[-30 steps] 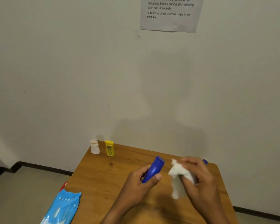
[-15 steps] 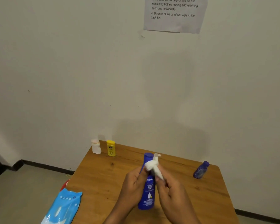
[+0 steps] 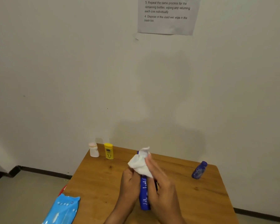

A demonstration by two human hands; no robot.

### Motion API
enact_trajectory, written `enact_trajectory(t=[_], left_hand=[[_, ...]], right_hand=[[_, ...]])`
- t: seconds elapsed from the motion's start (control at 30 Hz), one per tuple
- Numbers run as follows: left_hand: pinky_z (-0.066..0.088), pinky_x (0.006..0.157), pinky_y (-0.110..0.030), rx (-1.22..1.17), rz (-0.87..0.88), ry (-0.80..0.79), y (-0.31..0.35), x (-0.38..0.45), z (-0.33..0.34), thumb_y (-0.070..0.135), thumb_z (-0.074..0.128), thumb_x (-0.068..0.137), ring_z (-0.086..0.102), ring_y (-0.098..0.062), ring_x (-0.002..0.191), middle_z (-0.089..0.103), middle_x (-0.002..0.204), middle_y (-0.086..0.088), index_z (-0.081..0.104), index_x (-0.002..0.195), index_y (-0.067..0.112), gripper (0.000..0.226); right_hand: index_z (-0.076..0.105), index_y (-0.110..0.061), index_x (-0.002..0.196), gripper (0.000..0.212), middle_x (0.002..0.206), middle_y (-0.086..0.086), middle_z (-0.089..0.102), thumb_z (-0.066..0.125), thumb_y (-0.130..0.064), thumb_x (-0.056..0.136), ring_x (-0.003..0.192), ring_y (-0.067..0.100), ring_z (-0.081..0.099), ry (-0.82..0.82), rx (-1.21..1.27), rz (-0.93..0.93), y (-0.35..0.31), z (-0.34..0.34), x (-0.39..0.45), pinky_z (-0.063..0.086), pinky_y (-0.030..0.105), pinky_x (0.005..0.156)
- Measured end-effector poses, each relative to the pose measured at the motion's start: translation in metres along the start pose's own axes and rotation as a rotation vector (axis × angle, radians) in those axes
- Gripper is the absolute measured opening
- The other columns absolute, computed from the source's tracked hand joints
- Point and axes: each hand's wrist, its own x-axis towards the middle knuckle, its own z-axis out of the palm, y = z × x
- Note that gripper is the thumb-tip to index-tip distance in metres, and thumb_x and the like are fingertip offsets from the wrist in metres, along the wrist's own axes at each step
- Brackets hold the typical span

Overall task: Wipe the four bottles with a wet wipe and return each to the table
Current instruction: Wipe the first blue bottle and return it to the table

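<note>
Both hands work at the centre of the wooden table (image 3: 94, 180). Left hand (image 3: 130, 183) is closed around the tall blue bottle (image 3: 144, 194), holding it upright, base at or just above the tabletop; contact cannot be confirmed. Right hand (image 3: 160, 183) is closed on the white wet wipe (image 3: 140, 164), pressing it over the bottle's upper section and cap.

Change of state: one second ago the bottle was tilted in the left hand and the wipe was held apart from it in the right hand. Half a second ago the bottle stood upright and the wipe met the cap. Now the wipe covers more of the top and shoulder. Judgement: wiping of this bottle is under way, cap first; the lower body still shows bare and likely remains to be wiped.

Remaining bottles stand on the table, apart from the hands:
- white bottle (image 3: 93, 150), far left corner
- yellow bottle (image 3: 108, 151), just beside the white one
- small purple bottle (image 3: 199, 170), far right, leaning

Whether any of these is already wiped cannot be told.

Surface: bare varnished wood with dark knots. A light-blue wipes pack (image 3: 63, 209) overhangs the near left edge, with something red partly hidden beneath it.

Room: plain pale wall, dark skirting, grey floor. A printed instruction sheet (image 3: 166, 15) is fixed to the wall above the table.
</note>
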Motion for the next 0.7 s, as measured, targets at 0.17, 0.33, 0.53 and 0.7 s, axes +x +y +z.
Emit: enact_trajectory(t=[0.17,0.33,0.53,0.7], left_hand=[[0.058,0.063,-0.032,-0.091,-0.054,0.042,0.001,0.005,-0.013,0.029,0.049,0.093,0.072,-0.022,0.067,0.076,0.077,-0.010,0.065,0.098,0.007,0.028],[0.053,0.073,-0.042,-0.117,-0.049,0.016,0.009,0.012,-0.023,0.048,0.050,0.088,0.067,-0.034,0.076,0.069,0.090,-0.030,0.062,0.102,-0.006,0.056],[0.055,0.065,-0.035,-0.052,-0.037,-0.104,0.014,0.011,-0.014,0.043,0.050,0.092,0.070,-0.031,0.074,0.073,0.087,-0.019,0.065,0.102,0.006,0.042],[0.057,0.065,-0.035,-0.049,-0.060,-0.145,0.012,0.008,-0.016,0.051,0.053,0.095,0.071,-0.034,0.073,0.072,0.087,-0.022,0.063,0.105,0.006,0.047]], right_hand=[[0.062,-0.037,0.126,0.043,0.125,-0.022,0.063,0.066,-0.047,0.084,0.108,-0.003,0.063,0.041,0.082,0.028,0.008,-0.009,-0.019,0.056,0.015,0.074],[0.076,-0.035,0.091,0.042,0.090,-0.015,0.075,0.068,0.005,0.084,0.083,0.003,0.070,0.171,0.108,0.166,0.007,-0.032,0.007,0.053,0.014,0.068],[0.057,-0.039,0.125,0.044,0.120,-0.018,0.065,0.072,-0.022,0.086,0.108,0.002,0.063,-0.028,0.185,0.262,-0.022,-0.031,0.038,0.057,0.020,0.078],[0.062,-0.033,0.120,0.036,0.107,-0.012,0.073,0.057,-0.044,0.087,0.102,0.013,0.070,-0.099,0.356,0.393,-0.029,-0.015,0.039,0.057,0.022,0.075]])
